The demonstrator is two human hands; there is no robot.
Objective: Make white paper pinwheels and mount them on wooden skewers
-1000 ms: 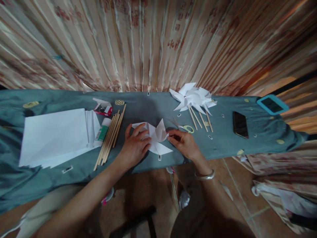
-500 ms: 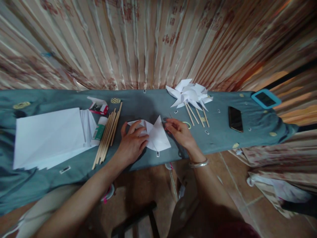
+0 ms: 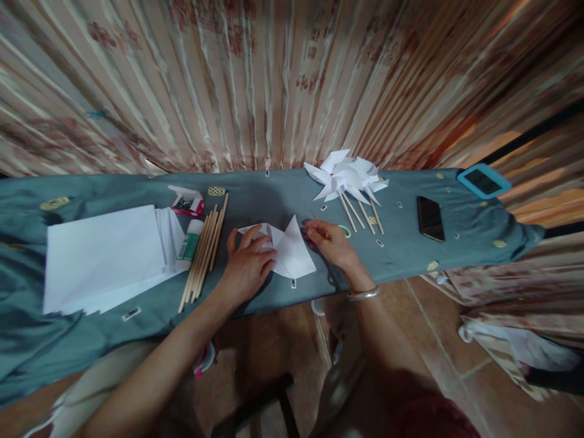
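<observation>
1. A stack of white paper sheets [image 3: 104,255] lies on the left part of the cloth-covered table [image 3: 274,194], fanned out a little along its near side.
2. Just right of the stack, toward the far edge, sits a small red box [image 3: 186,201] with its lid open. A glue bottle [image 3: 189,238] lies below it, touching the stack's right side.
3. A bundle of wooden sticks [image 3: 205,252] lies beside the bottle, slanting from the far edge down toward the near edge.
4. The left hand [image 3: 246,264] lies palm down and open near the middle of the near edge. Its fingers are spread flat on the left part of the folded white paper [image 3: 289,249].
5. The folded paper rests on the cloth between the two hands, close to the near edge, with one pointed flap standing up.
6. The right hand [image 3: 331,243] touches the paper's right edge with bent fingers. Whether they pinch it cannot be told. A bangle [image 3: 364,295] circles the wrist.
7. A yellow-green scissors handle [image 3: 345,230] shows just behind the right hand.
8. Finished white pinwheels [image 3: 347,173] on sticks lie at the far edge.
9. A black phone [image 3: 429,218] lies well right of them.
10. A blue-cased device [image 3: 483,180] sits at the far right corner.
</observation>
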